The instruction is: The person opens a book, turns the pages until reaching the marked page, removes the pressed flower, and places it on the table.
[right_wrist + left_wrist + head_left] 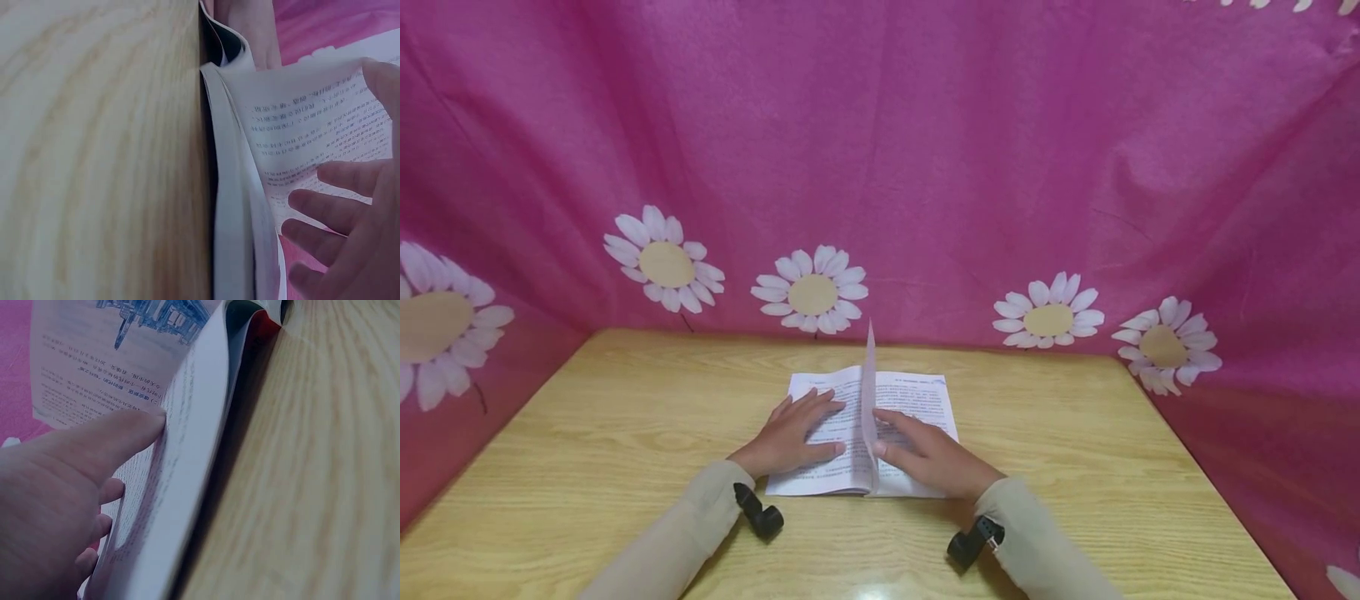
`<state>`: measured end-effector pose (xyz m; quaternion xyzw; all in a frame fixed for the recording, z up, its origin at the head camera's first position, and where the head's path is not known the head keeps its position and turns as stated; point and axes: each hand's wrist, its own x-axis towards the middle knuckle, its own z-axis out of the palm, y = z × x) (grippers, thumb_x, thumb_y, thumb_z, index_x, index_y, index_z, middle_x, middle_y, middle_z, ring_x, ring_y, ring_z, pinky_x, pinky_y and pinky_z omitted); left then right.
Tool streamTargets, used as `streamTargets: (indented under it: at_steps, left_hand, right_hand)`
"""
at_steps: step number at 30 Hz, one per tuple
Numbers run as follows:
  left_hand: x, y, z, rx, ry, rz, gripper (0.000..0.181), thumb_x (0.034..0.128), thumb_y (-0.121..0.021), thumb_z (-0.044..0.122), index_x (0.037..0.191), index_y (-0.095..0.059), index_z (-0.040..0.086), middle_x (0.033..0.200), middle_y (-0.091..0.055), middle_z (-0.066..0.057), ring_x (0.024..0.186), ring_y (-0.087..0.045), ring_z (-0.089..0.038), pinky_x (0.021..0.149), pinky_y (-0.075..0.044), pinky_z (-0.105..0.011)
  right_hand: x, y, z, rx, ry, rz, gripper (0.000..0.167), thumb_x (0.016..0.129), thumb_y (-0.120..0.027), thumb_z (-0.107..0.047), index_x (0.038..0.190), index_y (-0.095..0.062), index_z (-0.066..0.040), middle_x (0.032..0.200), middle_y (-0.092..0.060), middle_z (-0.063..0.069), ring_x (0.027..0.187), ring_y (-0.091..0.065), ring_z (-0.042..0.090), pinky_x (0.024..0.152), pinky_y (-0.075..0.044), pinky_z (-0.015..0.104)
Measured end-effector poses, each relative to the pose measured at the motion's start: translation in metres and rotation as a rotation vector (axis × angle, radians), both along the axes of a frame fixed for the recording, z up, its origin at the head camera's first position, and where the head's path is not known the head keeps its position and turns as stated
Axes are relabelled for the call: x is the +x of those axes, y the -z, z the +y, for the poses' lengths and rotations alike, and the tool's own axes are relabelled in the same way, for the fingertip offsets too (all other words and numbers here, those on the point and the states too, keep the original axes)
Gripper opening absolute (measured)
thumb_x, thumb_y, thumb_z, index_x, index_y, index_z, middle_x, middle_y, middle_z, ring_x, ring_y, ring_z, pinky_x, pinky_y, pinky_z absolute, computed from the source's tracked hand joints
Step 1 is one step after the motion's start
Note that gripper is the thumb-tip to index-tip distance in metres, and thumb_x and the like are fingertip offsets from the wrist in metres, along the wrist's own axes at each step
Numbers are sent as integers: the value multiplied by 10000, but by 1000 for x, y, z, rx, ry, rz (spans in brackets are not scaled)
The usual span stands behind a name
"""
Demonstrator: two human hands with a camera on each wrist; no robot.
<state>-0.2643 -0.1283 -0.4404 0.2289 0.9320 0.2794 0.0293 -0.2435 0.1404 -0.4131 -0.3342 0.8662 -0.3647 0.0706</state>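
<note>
An open book (913,392) of printed text lies on the table, with a single page (869,383) standing upright near its middle. My left hand (793,435) rests on the left-hand page with its fingers spread. In the left wrist view, the left thumb (128,439) presses near that page's lower edge, and the raised page shows a blue picture (159,319) above its text. My right hand (934,457) is over the right half, its fingertips and thumb against the standing page. The right fingers (331,212) look extended and apart in the right wrist view.
The book lies on a light wood-grain table (655,417). Behind and at both sides hangs a magenta cloth (925,167) with large white daisies. A small black camera is worn on the left wrist (766,521) and another on the right (966,546).
</note>
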Motion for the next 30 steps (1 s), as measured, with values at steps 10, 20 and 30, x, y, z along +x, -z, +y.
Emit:
streamTargets:
  at_steps: [10,20,30]
  left_hand:
    - [-1,0,0,14,3,23,719,867,-607,584,1448,-448,192,1567,-294,-40,1468,-142,-294,1168,-10,-544]
    - [-4,5,-3,76,22,52,789,836,-703,433,1491,-373,141,1558,-310,-61,1460,-161,-319,1162,-43,-558]
    - [-8,1,-4,442,-215,-211,590,1029,-288,484,1501,-353,136,1567,-285,-63,1458,-180,-263,1185,-90,-469]
  right_hand:
    - [5,2,-7,-17,-56,-9,617,982,-495,-465,1504,-331,-180,1500,-399,-6,1376,-352,141,1129,-302,437]
    - [7,5,-10,-24,-83,11,642,978,-503,-462,1518,-296,-183,1531,-345,3,1387,-325,154,1137,-277,455]
    - [9,5,-13,25,-57,-41,640,964,-482,-525,1519,-283,-275,1560,-288,-35,1418,-265,160,1151,-232,480]
